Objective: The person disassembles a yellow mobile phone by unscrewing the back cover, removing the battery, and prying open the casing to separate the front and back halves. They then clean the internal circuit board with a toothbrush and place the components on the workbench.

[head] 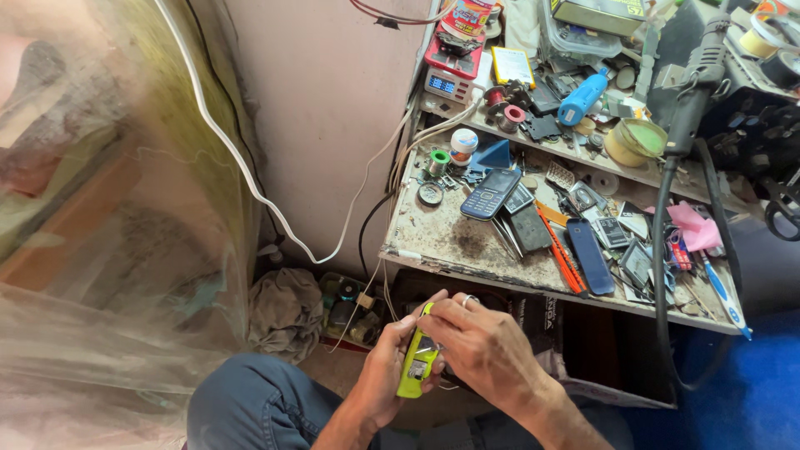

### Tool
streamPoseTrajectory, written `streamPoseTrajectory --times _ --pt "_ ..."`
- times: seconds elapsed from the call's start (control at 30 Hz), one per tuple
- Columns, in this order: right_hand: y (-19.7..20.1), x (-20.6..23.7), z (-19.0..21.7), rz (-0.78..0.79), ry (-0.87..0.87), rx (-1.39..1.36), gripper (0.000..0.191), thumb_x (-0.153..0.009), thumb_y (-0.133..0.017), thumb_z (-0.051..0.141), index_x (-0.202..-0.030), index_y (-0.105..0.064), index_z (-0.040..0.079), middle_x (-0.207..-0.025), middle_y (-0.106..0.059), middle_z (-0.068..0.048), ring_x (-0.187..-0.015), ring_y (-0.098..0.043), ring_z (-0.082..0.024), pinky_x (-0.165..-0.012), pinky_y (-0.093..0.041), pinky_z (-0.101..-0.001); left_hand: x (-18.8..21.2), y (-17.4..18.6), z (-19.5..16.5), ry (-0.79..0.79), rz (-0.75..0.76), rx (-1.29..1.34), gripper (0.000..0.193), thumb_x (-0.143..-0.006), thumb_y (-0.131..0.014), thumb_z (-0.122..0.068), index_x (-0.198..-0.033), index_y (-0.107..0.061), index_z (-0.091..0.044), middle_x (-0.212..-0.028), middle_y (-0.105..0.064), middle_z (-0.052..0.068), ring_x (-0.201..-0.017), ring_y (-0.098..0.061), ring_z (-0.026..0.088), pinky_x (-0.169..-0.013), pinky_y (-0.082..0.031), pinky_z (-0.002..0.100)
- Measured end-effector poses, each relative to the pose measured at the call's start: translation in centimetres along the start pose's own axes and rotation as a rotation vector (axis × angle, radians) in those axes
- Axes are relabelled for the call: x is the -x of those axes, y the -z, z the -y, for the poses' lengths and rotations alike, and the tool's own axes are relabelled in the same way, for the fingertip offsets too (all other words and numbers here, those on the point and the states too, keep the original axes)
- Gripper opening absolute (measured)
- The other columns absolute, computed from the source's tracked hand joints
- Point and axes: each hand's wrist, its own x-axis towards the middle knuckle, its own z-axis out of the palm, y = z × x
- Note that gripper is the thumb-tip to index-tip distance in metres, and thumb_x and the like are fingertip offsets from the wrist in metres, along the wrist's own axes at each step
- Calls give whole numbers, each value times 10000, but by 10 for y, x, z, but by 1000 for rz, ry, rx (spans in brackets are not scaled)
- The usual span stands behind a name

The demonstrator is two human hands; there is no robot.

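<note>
Both hands hold a small lime-green mobile phone low in the view, over my lap. My left hand grips it from the left side and underneath. My right hand, with a ring on one finger, covers its right side, fingertips pressing at its upper end. The phone's back looks open, with a grey part showing inside.
A cluttered, dirty workbench stands ahead at right, with a dark keypad phone, a blue phone cover, an orange tool, solder spools and small parts. A white cable hangs along the pink wall. A rag lies on the floor.
</note>
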Motion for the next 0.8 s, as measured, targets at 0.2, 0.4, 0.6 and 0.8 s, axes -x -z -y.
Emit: streamPoseTrajectory --times 0.2,0.4,0.6,0.8 --pt "-10 3 -5 -128 -77 -84 274 -754 -782 93 -998 -657 90 -942 -638 -62 -800 -672 -259 -630 -556 -364 -1 1 2 -80 70 87 614 -1019 -322 -359 -1592 -444 -177 -923 -594 33 -724 -571 133 -535 -472 258" --pt "4 -7 -54 -376 -364 77 113 -896 -735 75 -986 -667 62 -937 -667 -93 -803 -693 -295 -687 -556 -394 0 4 -1 -140 134 98 618 -1006 -342 -313 -1586 -397 -106 -1109 -607 100 -772 -563 164 -562 -496 269" --pt "3 -16 -79 -293 -501 122 169 -887 -722 93 -1052 -746 70 -981 -697 -95 -778 -706 -277 -698 -576 -378 1 1 -3 -175 127 72 609 -1015 -390 -310 -1577 -392 -78 -1150 -598 105 -821 -569 172 -606 -515 276" --pt "13 -1 -92 -245 -810 35 208 -924 -713 131 -1125 -720 76 -1065 -701 -103 -792 -702 -246 -729 -578 -375 2 2 -4 -186 93 69 610 -997 -465 -304 -1560 -388 -82 -1195 -589 98 -846 -584 172 -619 -529 279"
